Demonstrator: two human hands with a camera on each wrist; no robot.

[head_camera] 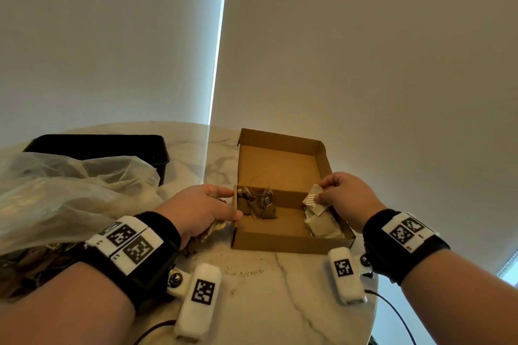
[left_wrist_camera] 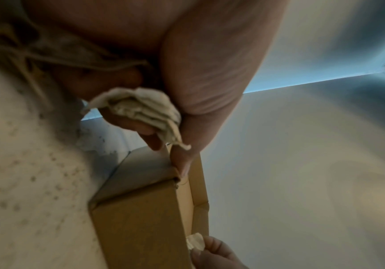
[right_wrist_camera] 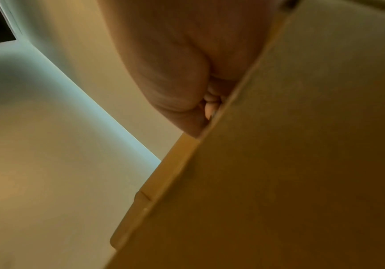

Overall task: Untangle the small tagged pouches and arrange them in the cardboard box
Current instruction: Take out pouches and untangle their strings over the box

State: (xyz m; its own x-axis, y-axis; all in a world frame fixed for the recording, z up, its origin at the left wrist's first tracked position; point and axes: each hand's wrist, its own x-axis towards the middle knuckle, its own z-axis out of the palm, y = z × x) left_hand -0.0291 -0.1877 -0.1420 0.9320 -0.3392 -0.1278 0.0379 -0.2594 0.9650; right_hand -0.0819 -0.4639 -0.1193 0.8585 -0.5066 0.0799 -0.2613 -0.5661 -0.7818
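Observation:
An open cardboard box [head_camera: 283, 242] sits on the marble table, its lid standing up behind it. Two brown pouches [head_camera: 259, 203] with strings lean at the box's back left. Pale pouches [head_camera: 323, 225] lie in its right end. My left hand [head_camera: 208, 209] rests against the box's left wall [left_wrist_camera: 141, 214] and grips a bunch of tangled pouches [left_wrist_camera: 145, 109] with strings. My right hand [head_camera: 343, 194] pinches a pale pouch with a printed tag [head_camera: 313, 196] over the box's right side. In the right wrist view only curled fingers [right_wrist_camera: 210, 107] and the box wall [right_wrist_camera: 302, 145] show.
A crumpled clear plastic bag [head_camera: 64, 193] lies at the left, with a black tray [head_camera: 106, 145] behind it. Crumbs are scattered on the table [head_camera: 252, 272] in front of the box. A cable [head_camera: 392, 308] runs off the near right edge.

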